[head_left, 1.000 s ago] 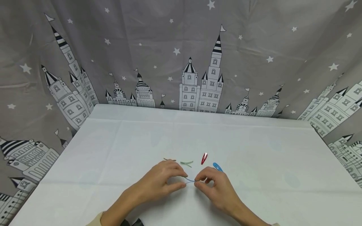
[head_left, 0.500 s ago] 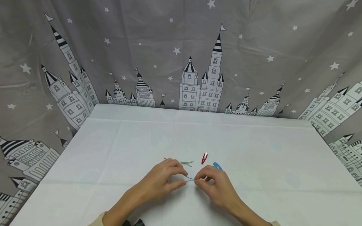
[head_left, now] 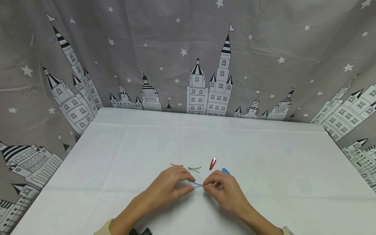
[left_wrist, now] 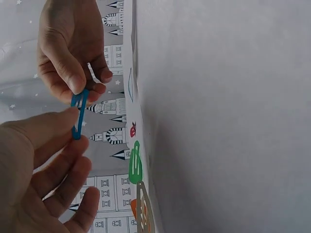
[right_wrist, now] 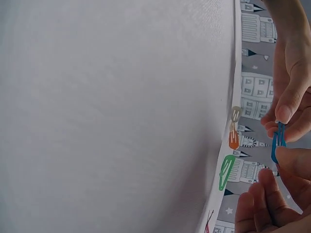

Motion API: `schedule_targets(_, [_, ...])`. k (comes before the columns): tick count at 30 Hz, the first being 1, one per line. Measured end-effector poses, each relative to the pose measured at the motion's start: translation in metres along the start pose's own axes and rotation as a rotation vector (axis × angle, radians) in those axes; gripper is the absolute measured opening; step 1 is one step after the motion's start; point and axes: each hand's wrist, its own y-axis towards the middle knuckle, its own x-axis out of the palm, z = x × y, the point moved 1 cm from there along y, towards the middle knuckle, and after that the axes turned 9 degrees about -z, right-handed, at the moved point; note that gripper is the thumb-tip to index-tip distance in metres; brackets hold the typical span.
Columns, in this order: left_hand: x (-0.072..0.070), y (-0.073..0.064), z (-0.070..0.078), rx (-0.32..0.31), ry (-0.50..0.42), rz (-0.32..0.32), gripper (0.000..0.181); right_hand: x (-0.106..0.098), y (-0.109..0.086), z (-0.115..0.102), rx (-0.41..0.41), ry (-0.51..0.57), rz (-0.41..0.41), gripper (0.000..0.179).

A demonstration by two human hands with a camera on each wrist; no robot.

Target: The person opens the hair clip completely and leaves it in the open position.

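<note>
A blue snap hair clip (head_left: 198, 184) is held between both hands, its two metal leaves spread apart toward the left. The left hand (head_left: 168, 184) holds the spread end, thumb on one side and fingertips on the other. The right hand (head_left: 224, 189) pinches the opposite end between thumb and index finger. In the left wrist view the clip (left_wrist: 81, 119) stands nearly upright between the two hands. A second blue clip (head_left: 225, 171) lies just behind the right hand, partly covered by it.
Beyond the hands on the white table (head_left: 264, 156) lie a red clip (head_left: 212, 164) and a green clip (head_left: 194, 169). An orange clip (right_wrist: 234, 139) and a beige clip (right_wrist: 236, 114) overlap near the left hand. A black object (head_left: 145, 231) shows at the bottom edge.
Both hands have shifted slightly away from the person, with the blue hair clip between them. Its leaves stay spread, and the right hand covers more of the blue clip behind it.
</note>
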Motion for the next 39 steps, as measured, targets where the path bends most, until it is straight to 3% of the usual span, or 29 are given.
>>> schedule_targets(14, [0.003, 0.011, -0.009, -0.098, 0.077, 0.002, 0.014, 0.001, 0.016, 0.011, 0.037, -0.053, -0.012, 0.013])
schedule_targets(22, [0.002, 0.014, -0.009, -0.1, 0.183, -0.025, 0.016, 0.003, 0.026, 0.015, 0.096, -0.065, -0.02, 0.013])
schedule_targets(33, [0.006, 0.013, -0.016, -0.18, 0.113, -0.057, 0.017, 0.005, 0.029, 0.02, 0.135, -0.051, -0.025, 0.012])
schedule_targets(39, [0.007, 0.014, -0.018, -0.194, 0.082, -0.065, 0.018, 0.007, 0.03, 0.021, 0.126, -0.056, -0.02, 0.011])
